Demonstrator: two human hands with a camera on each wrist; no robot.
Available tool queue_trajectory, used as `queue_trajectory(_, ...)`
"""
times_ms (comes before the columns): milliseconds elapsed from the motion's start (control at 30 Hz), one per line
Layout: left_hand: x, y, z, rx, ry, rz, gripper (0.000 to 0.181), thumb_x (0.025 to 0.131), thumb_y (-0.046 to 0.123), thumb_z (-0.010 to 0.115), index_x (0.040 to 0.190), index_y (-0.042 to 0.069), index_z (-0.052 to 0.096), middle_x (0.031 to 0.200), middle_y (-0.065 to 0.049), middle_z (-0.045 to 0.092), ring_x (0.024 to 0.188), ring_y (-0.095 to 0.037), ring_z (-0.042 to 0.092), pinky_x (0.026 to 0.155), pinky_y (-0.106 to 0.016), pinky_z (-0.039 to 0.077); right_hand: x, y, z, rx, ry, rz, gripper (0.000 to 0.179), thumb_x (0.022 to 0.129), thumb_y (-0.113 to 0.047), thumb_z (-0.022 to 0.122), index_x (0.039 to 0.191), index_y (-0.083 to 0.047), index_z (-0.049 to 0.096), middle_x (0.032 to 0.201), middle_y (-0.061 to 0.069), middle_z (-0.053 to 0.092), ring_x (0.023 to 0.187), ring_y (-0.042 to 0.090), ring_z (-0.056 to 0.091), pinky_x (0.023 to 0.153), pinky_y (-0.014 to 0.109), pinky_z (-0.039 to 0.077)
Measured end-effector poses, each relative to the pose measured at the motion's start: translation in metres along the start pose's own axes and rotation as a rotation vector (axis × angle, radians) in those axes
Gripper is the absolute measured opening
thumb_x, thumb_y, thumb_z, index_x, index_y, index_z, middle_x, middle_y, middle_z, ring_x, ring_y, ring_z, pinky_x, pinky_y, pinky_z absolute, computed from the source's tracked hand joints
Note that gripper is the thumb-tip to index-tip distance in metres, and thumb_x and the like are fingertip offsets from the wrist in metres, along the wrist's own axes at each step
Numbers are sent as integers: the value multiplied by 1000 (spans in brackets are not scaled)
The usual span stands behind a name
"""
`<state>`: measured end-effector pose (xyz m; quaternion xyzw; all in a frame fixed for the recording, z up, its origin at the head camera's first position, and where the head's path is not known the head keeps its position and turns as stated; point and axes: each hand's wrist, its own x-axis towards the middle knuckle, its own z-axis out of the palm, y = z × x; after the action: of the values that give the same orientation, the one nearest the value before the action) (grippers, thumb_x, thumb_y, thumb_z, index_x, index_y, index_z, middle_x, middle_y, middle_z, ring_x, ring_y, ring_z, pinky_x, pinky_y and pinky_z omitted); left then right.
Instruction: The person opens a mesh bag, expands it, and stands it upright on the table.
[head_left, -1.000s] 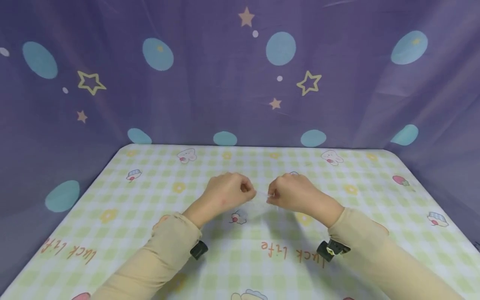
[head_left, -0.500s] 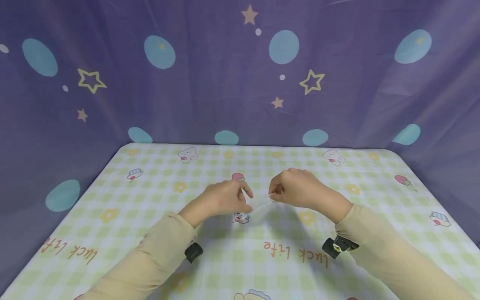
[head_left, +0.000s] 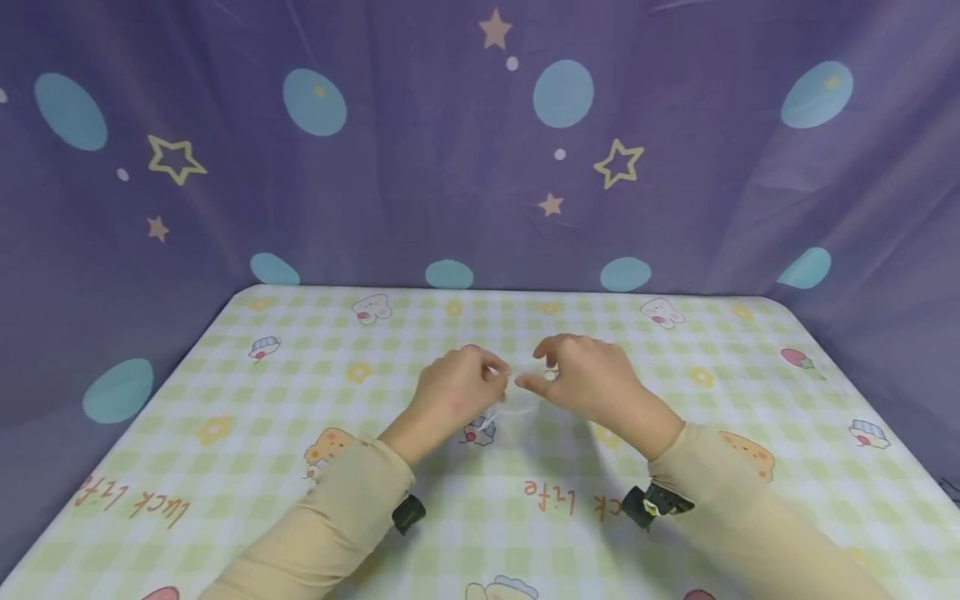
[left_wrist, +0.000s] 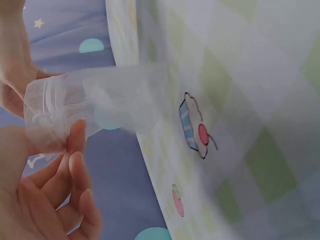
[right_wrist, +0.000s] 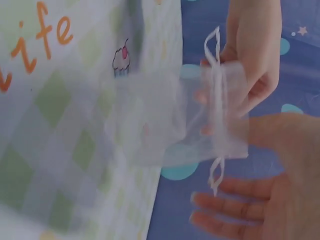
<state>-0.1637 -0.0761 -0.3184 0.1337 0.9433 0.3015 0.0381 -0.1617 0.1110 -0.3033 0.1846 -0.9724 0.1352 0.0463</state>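
Observation:
A sheer white organza drawstring pouch (head_left: 516,407) hangs above the table between both hands, its mouth uppermost. My left hand (head_left: 456,387) pinches one side of the pouch's top edge between thumb and forefinger. Opposite it, my right hand (head_left: 596,379) has its thumb at the mouth, while its other fingers stretch out apart from the thumb. In the right wrist view, a white drawstring loop (right_wrist: 216,177) dangles beside those fingers, and another sticks out near the left hand (right_wrist: 255,55). The pouch looks flat and see-through, with no contents visible.
A green-and-white checked tablecloth (head_left: 420,517) with cartoon prints covers the table. Behind and at the sides hangs a purple curtain (head_left: 420,192) with stars and blue spots. Each sleeve carries a dark wrist device, one being the left wrist device (head_left: 408,514).
At first both hands pinched the pouch. The left fingers spread apart half a second ago and now pinch its top edge again. The right fingers have since opened from their pinch.

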Motion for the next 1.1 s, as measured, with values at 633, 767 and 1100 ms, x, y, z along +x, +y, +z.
queue_trajectory(633, -1, -14, -12, 73, 120, -58, 12, 87, 30, 68, 96, 31, 76, 83, 18, 70, 66, -6, 61, 64, -35, 46, -8, 7, 9, 323, -85, 116, 15, 89, -15, 66, 102, -13, 73, 79, -6, 69, 64, 10, 58, 60, 33, 47)
queue_trajectory(767, -3, -12, -19, 101, 99, -24, 14, 86, 30, 66, 96, 33, 76, 87, 20, 69, 71, -6, 59, 75, -42, 45, -11, 10, 1, 359, -137, 50, 15, 90, -15, 63, 102, -13, 72, 78, -8, 68, 65, 10, 59, 61, 33, 48)
queue_trajectory(1100, -4, -21, -11, 31, 46, 4, 16, 90, 40, 65, 91, 30, 78, 129, 1, 65, 92, -12, 67, 74, -38, 49, -16, 13, 13, 364, 4, -47, 13, 96, -23, 67, 95, -13, 76, 76, -10, 67, 71, 7, 59, 65, 33, 48)
